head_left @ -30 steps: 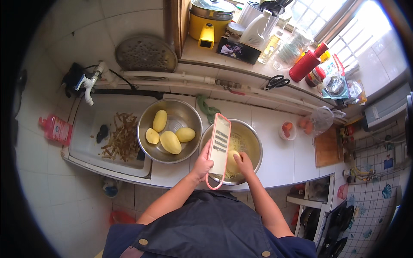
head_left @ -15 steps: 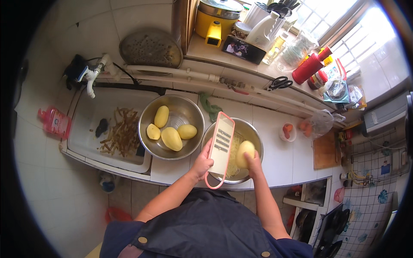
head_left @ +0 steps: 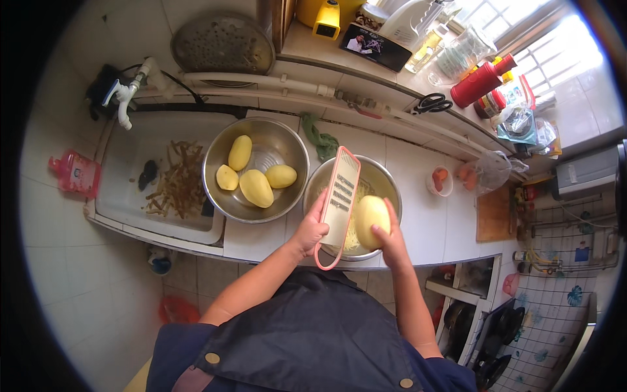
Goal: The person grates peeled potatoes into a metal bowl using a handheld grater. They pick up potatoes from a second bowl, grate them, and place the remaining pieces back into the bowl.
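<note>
My left hand (head_left: pixel 310 232) is closed around the lower part of a pink-rimmed grater (head_left: pixel 341 193), tilted upright over a metal bowl (head_left: pixel 396 189). Pale potato shreds (head_left: pixel 351 240) lie in that bowl. To the right of the grater, my right hand (head_left: pixel 394 242) grips a peeled potato (head_left: pixel 373 221), held apart from the grating face. A second metal bowl (head_left: pixel 215 202) stands to the left with several peeled potatoes (head_left: pixel 256 188) inside.
Brown peelings (head_left: pixel 179 179) lie in the sink (head_left: pixel 124 196) at left, under a tap (head_left: pixel 122 101). A green cloth (head_left: pixel 319 136) sits behind the bowls. Scissors (head_left: pixel 432 103) hang at the ledge, and a small cup (head_left: pixel 439 181) stands on the counter to the right.
My right hand has turned the potato more upright and moved it slightly away from the grater. The whole view has shifted a little, with the bowls higher in the picture.
</note>
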Demonstrator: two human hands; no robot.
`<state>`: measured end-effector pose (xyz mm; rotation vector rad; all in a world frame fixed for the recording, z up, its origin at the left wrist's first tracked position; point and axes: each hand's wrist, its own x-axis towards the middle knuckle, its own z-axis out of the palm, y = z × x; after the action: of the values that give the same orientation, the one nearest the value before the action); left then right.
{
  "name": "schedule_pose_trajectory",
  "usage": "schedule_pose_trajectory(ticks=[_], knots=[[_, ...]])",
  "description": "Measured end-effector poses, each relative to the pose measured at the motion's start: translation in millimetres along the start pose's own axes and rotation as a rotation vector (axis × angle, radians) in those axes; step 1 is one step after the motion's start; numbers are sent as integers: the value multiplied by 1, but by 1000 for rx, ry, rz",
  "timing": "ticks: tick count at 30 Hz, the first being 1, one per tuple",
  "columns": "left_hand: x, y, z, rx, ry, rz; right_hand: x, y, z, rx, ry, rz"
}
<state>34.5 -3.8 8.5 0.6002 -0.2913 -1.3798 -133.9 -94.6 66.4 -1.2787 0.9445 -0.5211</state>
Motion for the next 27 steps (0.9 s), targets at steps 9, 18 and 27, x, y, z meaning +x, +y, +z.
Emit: schedule_pose_trajectory(ticks=[9, 18, 27], knots=[[-12, -10, 5, 112, -10, -46, 4, 14, 26, -322, 35, -117], [-24, -18, 26, 138, -48, -90, 74, -45, 5, -242, 264, 4], [-21, -21, 21, 237, -41, -101, 14, 9, 7, -341, 106, -98]])
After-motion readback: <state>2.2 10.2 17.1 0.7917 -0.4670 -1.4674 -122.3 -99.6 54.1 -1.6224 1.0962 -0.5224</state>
